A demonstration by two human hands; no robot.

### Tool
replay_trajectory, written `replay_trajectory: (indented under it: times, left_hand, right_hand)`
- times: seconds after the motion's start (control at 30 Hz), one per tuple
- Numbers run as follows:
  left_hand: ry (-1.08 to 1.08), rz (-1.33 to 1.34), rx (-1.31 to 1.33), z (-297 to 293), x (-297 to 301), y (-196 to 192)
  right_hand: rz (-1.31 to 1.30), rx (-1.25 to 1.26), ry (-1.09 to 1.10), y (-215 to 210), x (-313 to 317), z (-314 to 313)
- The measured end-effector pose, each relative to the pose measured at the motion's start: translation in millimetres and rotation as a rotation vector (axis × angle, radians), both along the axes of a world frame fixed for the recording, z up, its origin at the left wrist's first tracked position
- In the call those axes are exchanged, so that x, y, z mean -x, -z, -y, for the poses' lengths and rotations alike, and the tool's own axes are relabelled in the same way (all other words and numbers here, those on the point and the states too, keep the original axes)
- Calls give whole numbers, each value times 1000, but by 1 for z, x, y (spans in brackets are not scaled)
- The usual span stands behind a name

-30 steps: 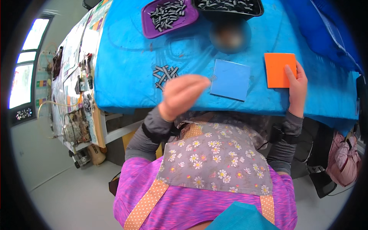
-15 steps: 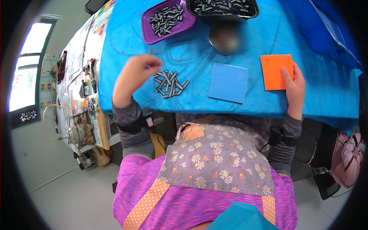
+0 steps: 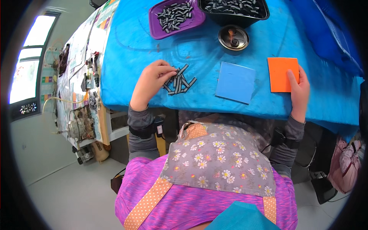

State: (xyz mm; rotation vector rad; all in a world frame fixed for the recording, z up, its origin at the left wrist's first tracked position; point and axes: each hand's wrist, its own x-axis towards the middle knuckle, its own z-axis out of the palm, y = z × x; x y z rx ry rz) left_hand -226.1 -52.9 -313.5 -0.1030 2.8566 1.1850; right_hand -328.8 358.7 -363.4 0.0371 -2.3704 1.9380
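Observation:
My left hand [image 3: 156,78] is closed in a pinch over the left side of a small pile of short black strips with ribbed white markings [image 3: 180,83]. Its fingertips touch the pile, and whatever they pinch is too small to make out. My right hand [image 3: 300,90] grips the right edge of a flat orange square [image 3: 281,74], with the thumb on top and the fingers mostly hidden. Between the hands a flat blue square [image 3: 235,82] lies on the blue table cover [image 3: 130,76].
A purple tray [image 3: 159,32] and a black tub [image 3: 249,19], both holding many similar strips, stand at the far side. Close to the tub is a round metal tin [image 3: 234,37]. A blue plastic basket [image 3: 326,30] sits at the far right; a cluttered workbench [image 3: 82,76] is at the left.
My left hand has come down and right onto the pile, its fingers now pinched. The view has shifted slightly. My right hand keeps its hold on the orange square.

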Motion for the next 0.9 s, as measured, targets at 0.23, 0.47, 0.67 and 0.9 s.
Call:
replay_trajectory:
  times: [0.23, 0.47, 0.67, 0.9]
  left_hand:
    - [-99, -251, -182, -19, 6, -4]
    - [-216, -275, -587, -59, 23, -14]
    - [-230, -209, -807, -78, 43, -10]
    - [-254, -115, -947, -89, 58, -1]
  right_hand:
    - [-12, 25, -6, 2, 0, -1]
    - [-13, 28, -22, -2, -2, -4]
    - [-16, 25, -20, 0, -2, 0]
    - [-23, 11, -22, -5, -3, 0]
